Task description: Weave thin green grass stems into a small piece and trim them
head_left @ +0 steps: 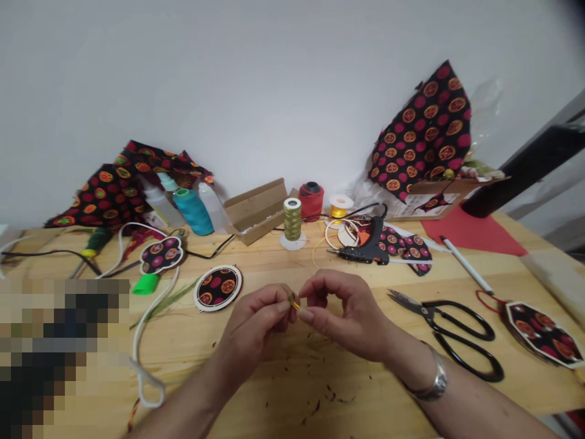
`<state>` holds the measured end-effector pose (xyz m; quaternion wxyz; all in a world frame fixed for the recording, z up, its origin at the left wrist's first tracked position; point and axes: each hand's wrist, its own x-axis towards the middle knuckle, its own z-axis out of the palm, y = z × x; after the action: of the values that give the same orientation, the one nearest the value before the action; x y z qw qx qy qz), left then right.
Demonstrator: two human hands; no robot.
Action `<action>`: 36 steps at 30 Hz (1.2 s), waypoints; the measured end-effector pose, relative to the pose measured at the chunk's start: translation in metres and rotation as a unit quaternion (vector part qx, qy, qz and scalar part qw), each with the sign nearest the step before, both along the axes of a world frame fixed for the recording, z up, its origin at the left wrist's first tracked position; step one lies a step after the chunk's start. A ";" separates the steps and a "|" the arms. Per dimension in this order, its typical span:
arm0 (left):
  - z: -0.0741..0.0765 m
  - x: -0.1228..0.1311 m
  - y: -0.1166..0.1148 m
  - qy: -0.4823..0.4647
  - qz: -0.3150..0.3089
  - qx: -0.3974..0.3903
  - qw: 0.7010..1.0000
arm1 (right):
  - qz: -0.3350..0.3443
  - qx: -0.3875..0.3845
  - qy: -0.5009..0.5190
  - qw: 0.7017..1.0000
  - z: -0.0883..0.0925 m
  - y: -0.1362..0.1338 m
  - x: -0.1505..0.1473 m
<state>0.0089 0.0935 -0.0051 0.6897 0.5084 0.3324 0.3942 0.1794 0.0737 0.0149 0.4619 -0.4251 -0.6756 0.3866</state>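
Note:
My left hand [260, 326] is closed, pinching a small piece of yellow and dark green thread [295, 303] between thumb and fingertips. From the other side my right hand [350, 314] meets it, its fingers curled and its thumb against the yellow end. Most of the small piece is hidden by the fingertips. Left of my hands lies a round white-rimmed frame with patterned fabric [218, 288]. Black-handled scissors [429, 314] rest to the right, blades pointing away from me. Beyond the hands stands a spool of olive-green thread [292, 221].
A black glue gun [365, 247] and its cable lie behind my right hand. Farther back are a cardboard box [258, 213], a teal thread cone [194, 212] and a red cone [311, 201]. A white cord [137, 341] runs along the left. At right lies an octagonal fabric piece [543, 332].

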 end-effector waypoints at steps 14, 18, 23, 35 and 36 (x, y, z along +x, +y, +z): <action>0.001 0.000 -0.001 0.010 0.027 0.027 0.999 | -0.059 0.029 -0.093 0.993 -0.006 0.011 0.008; 0.003 0.000 0.000 -0.069 0.022 -0.058 0.996 | -0.070 -0.012 -0.230 0.971 -0.011 0.019 0.017; 0.007 0.001 0.002 -0.134 -0.006 -0.141 0.981 | -0.022 -0.064 -0.368 0.927 -0.014 0.017 0.014; -0.002 0.001 0.001 -0.064 -0.046 -0.092 0.993 | 0.026 -0.043 -0.042 0.998 -0.001 0.009 0.007; -0.003 0.001 0.001 -0.057 -0.049 -0.087 0.993 | 0.036 -0.048 -0.039 0.997 -0.001 0.008 0.006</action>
<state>0.0097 0.0942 -0.0080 0.7679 0.4386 0.3000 0.3577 0.1856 0.0821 0.0136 0.4004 -0.4371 -0.6887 0.4176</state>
